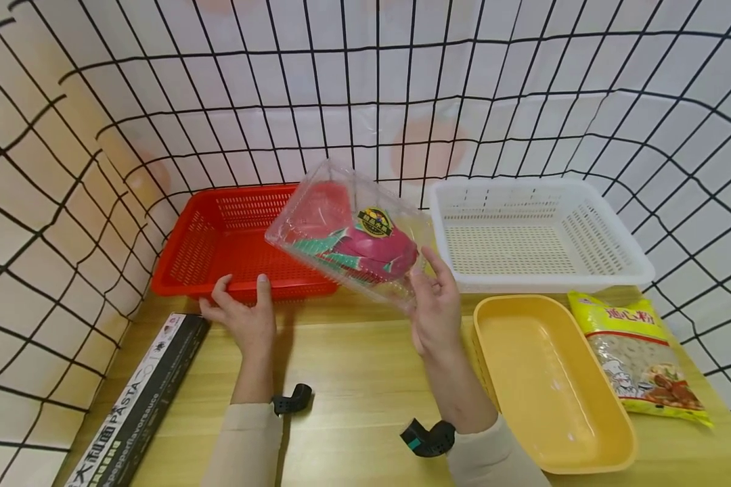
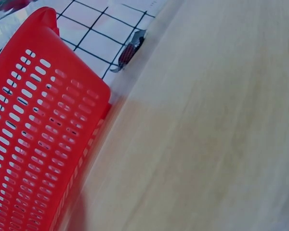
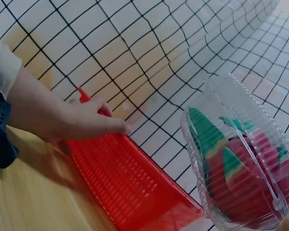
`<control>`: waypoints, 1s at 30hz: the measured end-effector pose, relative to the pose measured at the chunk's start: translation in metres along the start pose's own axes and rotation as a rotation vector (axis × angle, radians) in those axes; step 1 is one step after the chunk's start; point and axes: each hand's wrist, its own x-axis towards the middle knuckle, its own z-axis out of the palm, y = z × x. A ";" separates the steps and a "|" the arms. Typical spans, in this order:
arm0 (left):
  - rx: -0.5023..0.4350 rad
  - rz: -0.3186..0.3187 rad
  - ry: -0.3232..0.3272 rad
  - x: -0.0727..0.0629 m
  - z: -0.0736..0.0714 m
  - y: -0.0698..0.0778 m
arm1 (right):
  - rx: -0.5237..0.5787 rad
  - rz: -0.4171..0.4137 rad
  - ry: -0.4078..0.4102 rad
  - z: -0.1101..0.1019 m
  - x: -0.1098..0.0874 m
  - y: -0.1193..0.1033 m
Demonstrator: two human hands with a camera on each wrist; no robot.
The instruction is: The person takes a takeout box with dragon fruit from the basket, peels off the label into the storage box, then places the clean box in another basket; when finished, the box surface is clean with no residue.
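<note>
My right hand [image 1: 436, 308] grips the lower right corner of a clear plastic clamshell box [image 1: 317, 203], tilted in the air. Inside lies a pink dragon fruit [image 1: 378, 251] with green-tipped scales, and a round black and yellow label [image 1: 374, 222] is on the box. The box overlaps the right part of a red perforated basket [image 1: 219, 233] in the head view. My left hand [image 1: 246, 323] holds the basket's near rim, thumb over the edge. In the right wrist view the left hand [image 3: 82, 120] wraps that rim; the dragon fruit [image 3: 245, 178] shows through the box.
A white perforated basket [image 1: 542, 279] stands at the back right. Before it sits a yellow tray [image 1: 548, 379], with a yellow bag of ring-shaped pasta [image 1: 639, 358] beside it. A long black pasta box [image 1: 140, 406] lies at left. Black wire mesh [image 1: 378, 108] encloses the wooden table [image 1: 341, 406].
</note>
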 end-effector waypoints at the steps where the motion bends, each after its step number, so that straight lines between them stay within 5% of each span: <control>1: 0.001 -0.001 0.000 0.000 0.000 0.001 | -0.008 0.006 0.001 -0.002 -0.002 0.000; 12: 0.003 0.008 0.006 0.000 0.000 0.000 | -0.042 0.104 -0.068 -0.024 -0.025 -0.006; 19: -0.005 0.006 0.012 0.001 0.000 0.000 | -0.081 0.098 -0.124 -0.044 -0.041 -0.012; 30: -0.013 0.016 0.008 0.000 0.001 0.000 | -0.264 0.111 -0.068 -0.066 -0.062 -0.022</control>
